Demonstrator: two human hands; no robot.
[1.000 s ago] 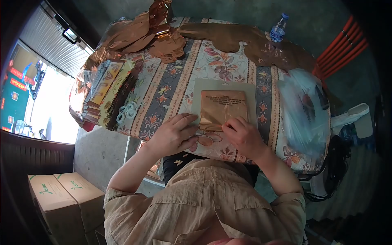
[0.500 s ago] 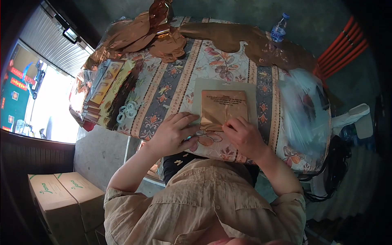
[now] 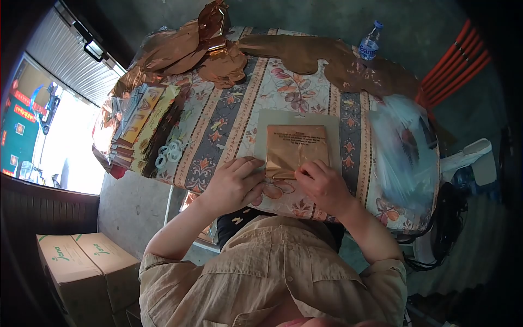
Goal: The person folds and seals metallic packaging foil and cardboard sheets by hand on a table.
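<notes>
A flat clear plastic bag (image 3: 261, 128) with a hang hole at its top lies before me. Inside or on it sits a folded copper-coloured foil piece (image 3: 297, 150), with small dark print showing on the upper part. My right hand (image 3: 322, 186) pinches the lower edge of the bag near its right corner, thumb against bent fingers. At the lower left corner, my left hand (image 3: 234, 182) rests with loosely curved fingers apart, fingertips right at the bag's edge.
Copper foil balloons (image 3: 220, 68) lie flat along the table's far side, by a water bottle (image 3: 369, 42). Left are stacked packets (image 3: 143, 128) and white ribbon rolls (image 3: 170, 153); right, a pile of clear plastic bags (image 3: 400, 158). Cartons (image 3: 87, 256) stand on the floor.
The whole scene sits slightly lower in view, as my head has shifted a little. Both hands keep nearly the same places at the bag's lower edge.
</notes>
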